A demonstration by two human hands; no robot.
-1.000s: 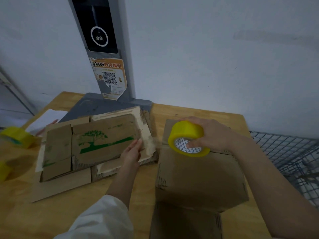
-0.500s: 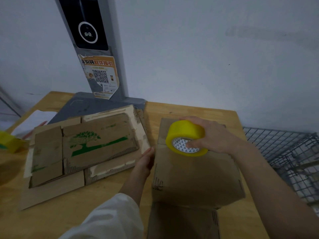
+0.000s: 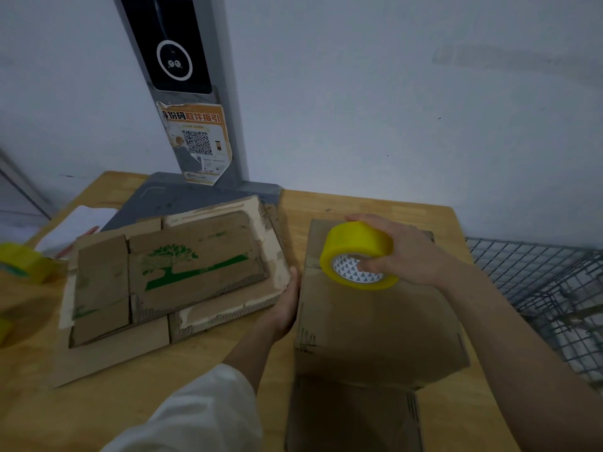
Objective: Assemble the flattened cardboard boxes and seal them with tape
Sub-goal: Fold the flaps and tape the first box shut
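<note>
With the right hand (image 3: pixel 404 256) gripping the yellow tape roll (image 3: pixel 359 254), the straight-fingered left hand (image 3: pixel 287 305) should brace the brown cardboard box (image 3: pixel 378 327) firmly so the seam tapes flat.

A pale, bluish-white wall (image 3: pixel 391 109) fills the upper half of the frame, dimly lit, with a faint grey smudge toward the upper right. Against it, upper left of centre, stands a grey metal post (image 3: pixel 225 102) carrying a black panel (image 3: pixel 173 44) with a white ring on it, and below that a torn orange-and-white notice (image 3: pixel 197 141) printed with a QR code (its edges peeling). The post rises from a flat grey base plate (image 3: pixel 182 203) set on a light wooden table (image 3: pixel 368 207) that spans the lower frame. At the right edge, beyond the table, sits a grey wire mesh basket (image 3: pixel 535 282). At far left, a grey frame edge (image 3: pixel 23 190) slants down.
</note>
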